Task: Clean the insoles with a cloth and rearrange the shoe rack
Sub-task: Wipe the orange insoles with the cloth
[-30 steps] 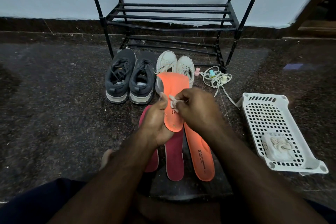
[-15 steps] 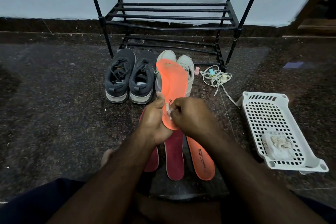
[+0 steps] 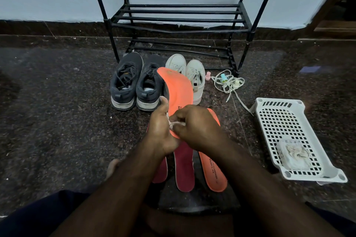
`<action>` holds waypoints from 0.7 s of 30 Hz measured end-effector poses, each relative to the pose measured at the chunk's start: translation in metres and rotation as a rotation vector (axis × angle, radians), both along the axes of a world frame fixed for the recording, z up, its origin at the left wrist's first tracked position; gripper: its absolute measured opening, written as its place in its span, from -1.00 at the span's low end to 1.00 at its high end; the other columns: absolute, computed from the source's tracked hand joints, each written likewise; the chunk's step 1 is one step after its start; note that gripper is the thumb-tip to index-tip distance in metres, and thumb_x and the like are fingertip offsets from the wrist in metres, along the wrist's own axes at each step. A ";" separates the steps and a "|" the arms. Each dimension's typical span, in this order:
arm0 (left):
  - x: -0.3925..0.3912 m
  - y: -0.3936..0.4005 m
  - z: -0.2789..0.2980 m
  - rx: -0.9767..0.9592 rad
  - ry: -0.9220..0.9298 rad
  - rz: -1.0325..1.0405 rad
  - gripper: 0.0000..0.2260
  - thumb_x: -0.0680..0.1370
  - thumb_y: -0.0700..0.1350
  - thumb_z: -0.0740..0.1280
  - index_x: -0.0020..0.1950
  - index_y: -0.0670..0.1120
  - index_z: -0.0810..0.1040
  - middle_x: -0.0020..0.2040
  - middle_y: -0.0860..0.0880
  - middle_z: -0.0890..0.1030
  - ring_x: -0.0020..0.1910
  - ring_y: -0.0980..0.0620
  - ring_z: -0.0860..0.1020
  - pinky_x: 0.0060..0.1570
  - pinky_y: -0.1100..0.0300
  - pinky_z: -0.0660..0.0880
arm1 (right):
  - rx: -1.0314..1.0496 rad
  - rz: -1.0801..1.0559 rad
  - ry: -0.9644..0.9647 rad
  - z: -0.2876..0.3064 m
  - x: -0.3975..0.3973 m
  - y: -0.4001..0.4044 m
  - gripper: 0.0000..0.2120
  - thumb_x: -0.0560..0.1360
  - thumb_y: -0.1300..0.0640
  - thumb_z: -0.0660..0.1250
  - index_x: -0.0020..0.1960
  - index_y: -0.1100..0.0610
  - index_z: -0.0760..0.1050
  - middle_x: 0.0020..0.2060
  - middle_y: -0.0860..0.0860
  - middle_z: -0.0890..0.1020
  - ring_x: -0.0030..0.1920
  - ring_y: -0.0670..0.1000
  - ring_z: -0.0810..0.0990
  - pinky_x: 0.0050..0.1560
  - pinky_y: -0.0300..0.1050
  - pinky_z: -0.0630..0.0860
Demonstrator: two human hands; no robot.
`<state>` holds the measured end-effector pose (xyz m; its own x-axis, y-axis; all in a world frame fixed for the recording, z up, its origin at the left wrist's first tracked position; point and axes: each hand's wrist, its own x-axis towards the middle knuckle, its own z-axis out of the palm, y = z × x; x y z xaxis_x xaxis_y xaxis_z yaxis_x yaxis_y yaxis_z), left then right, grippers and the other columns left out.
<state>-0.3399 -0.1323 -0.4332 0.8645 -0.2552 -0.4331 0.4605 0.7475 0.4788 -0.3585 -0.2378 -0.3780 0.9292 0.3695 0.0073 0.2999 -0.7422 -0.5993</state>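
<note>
My left hand [image 3: 160, 131] grips the heel end of an orange insole [image 3: 178, 90], which stands tilted up in front of the shoes. My right hand [image 3: 196, 127] pinches a small white cloth [image 3: 176, 123] against the insole's lower part. On the floor under my hands lie a second orange insole [image 3: 212, 171] and two dark red insoles [image 3: 185, 167]. The black shoe rack [image 3: 179, 23] stands against the wall with bare shelves.
A pair of dark grey sneakers [image 3: 134, 84] and a pair of white sneakers [image 3: 194, 75] stand before the rack. White laces [image 3: 229, 84] lie to their right. A white perforated basket [image 3: 289, 136] on the right holds a crumpled cloth [image 3: 293, 154].
The orange insole has risen and tilted more upright, its toe swinging left. My right hand with the cloth has slid down toward the heel end.
</note>
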 end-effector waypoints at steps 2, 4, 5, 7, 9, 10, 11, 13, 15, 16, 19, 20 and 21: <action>0.001 0.001 0.001 0.028 0.001 0.008 -0.43 0.63 0.29 0.07 0.03 -0.18 0.60 -0.11 -0.15 0.68 -0.13 -0.09 0.69 0.05 0.02 0.53 | -0.068 0.045 0.047 0.004 0.001 -0.004 -0.86 0.45 0.14 0.36 -0.05 0.04 0.68 -0.14 -0.02 0.70 -0.10 -0.04 0.61 -0.18 -0.21 0.36; -0.001 0.001 0.004 0.023 0.004 0.003 -0.44 0.63 0.28 0.09 0.12 -0.19 0.58 0.01 -0.16 0.66 -0.02 -0.11 0.66 0.14 0.00 0.52 | -0.095 0.049 0.067 0.007 0.001 -0.009 -0.86 0.46 0.12 0.36 -0.05 0.05 0.69 -0.14 -0.03 0.71 -0.11 -0.05 0.62 -0.23 -0.25 0.32; -0.002 0.000 0.005 0.013 0.008 -0.003 -0.44 0.62 0.28 0.10 0.14 -0.20 0.57 0.06 -0.18 0.64 0.04 -0.12 0.64 0.21 -0.03 0.48 | -0.076 0.021 0.051 0.008 0.002 -0.010 -0.85 0.46 0.13 0.36 -0.04 0.05 0.69 -0.13 -0.03 0.71 -0.10 -0.05 0.62 -0.22 -0.24 0.34; -0.004 0.000 0.007 -0.007 0.012 -0.028 -0.40 0.59 0.29 0.13 0.11 -0.24 0.58 0.06 -0.21 0.63 0.09 -0.15 0.62 0.29 -0.08 0.42 | -0.016 -0.067 -0.020 0.008 0.003 -0.008 -0.84 0.46 0.15 0.36 -0.02 0.04 0.68 -0.11 -0.01 0.69 -0.09 -0.03 0.62 -0.16 -0.19 0.41; -0.006 -0.001 0.007 0.006 0.021 -0.038 -0.37 0.60 0.29 0.11 -0.06 -0.25 0.64 -0.07 -0.20 0.66 -0.03 -0.12 0.66 0.21 -0.05 0.49 | -0.006 -0.069 -0.045 0.004 0.002 -0.003 -0.82 0.47 0.16 0.35 0.01 0.03 0.68 -0.09 0.02 0.68 -0.06 0.01 0.61 -0.09 -0.13 0.46; -0.006 -0.001 0.006 0.027 0.024 -0.039 -0.35 0.62 0.29 0.09 -0.14 -0.25 0.65 -0.15 -0.19 0.67 -0.13 -0.10 0.69 0.09 -0.02 0.53 | -0.021 -0.034 -0.031 0.002 0.001 0.000 -0.82 0.47 0.16 0.35 0.00 0.03 0.69 -0.10 0.02 0.67 -0.06 0.03 0.60 -0.07 -0.10 0.47; -0.005 -0.001 0.005 0.044 0.026 -0.042 -0.35 0.63 0.28 0.07 -0.16 -0.24 0.65 -0.20 -0.17 0.68 -0.20 -0.08 0.70 -0.02 0.02 0.55 | -0.038 0.005 -0.008 0.001 0.000 0.001 -0.82 0.47 0.16 0.35 0.00 0.04 0.69 -0.10 0.02 0.68 -0.05 0.03 0.60 -0.06 -0.10 0.47; -0.003 0.000 0.005 0.068 0.029 -0.018 -0.42 0.65 0.26 0.06 -0.07 -0.21 0.60 -0.20 -0.14 0.69 -0.22 -0.05 0.69 -0.11 0.09 0.57 | -0.079 0.058 0.038 0.003 -0.001 -0.001 -0.82 0.47 0.15 0.33 -0.01 0.02 0.68 -0.09 -0.01 0.69 -0.04 0.00 0.61 -0.07 -0.16 0.46; -0.001 0.000 0.007 0.057 0.027 0.009 -0.45 0.65 0.25 0.06 0.03 -0.19 0.58 -0.13 -0.14 0.69 -0.15 -0.06 0.68 -0.02 0.06 0.56 | -0.114 0.100 0.066 0.005 0.001 -0.006 -0.82 0.46 0.16 0.33 -0.03 0.03 0.69 -0.08 -0.04 0.71 -0.05 -0.04 0.62 -0.09 -0.21 0.44; -0.001 0.000 0.007 0.053 0.021 0.015 -0.45 0.65 0.25 0.06 0.06 -0.19 0.58 -0.08 -0.15 0.68 -0.10 -0.08 0.67 0.05 0.04 0.54 | -0.127 0.108 0.072 0.006 0.002 -0.008 -0.82 0.45 0.17 0.33 -0.04 0.03 0.69 -0.09 -0.05 0.71 -0.06 -0.05 0.62 -0.11 -0.22 0.43; -0.002 0.000 0.008 0.047 0.026 0.022 -0.42 0.65 0.27 0.06 0.04 -0.22 0.58 -0.08 -0.16 0.67 -0.10 -0.09 0.67 0.10 0.01 0.54 | -0.105 0.045 -0.014 0.004 0.003 -0.006 -0.83 0.45 0.18 0.33 -0.03 0.04 0.68 -0.11 0.02 0.67 -0.05 0.02 0.60 -0.06 -0.14 0.47; -0.003 0.000 0.008 0.045 0.036 0.011 -0.40 0.64 0.28 0.06 0.00 -0.23 0.58 -0.11 -0.17 0.66 -0.13 -0.09 0.67 0.03 0.04 0.58 | -0.089 0.027 -0.046 0.001 0.002 -0.003 -0.83 0.46 0.18 0.33 -0.03 0.04 0.67 -0.11 0.05 0.63 -0.05 0.05 0.59 -0.03 -0.07 0.49; -0.003 0.000 0.008 0.050 0.043 0.000 -0.38 0.63 0.30 0.06 -0.04 -0.24 0.58 -0.15 -0.17 0.66 -0.17 -0.08 0.68 -0.07 0.07 0.64 | -0.078 0.027 -0.057 -0.002 0.001 0.000 -0.83 0.46 0.19 0.32 -0.03 0.04 0.66 -0.11 0.06 0.60 -0.06 0.07 0.58 -0.03 -0.02 0.49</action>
<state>-0.3429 -0.1318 -0.4253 0.8450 -0.2324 -0.4815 0.4812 0.7233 0.4953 -0.3570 -0.2380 -0.3795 0.9178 0.3959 0.0297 0.3522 -0.7774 -0.5211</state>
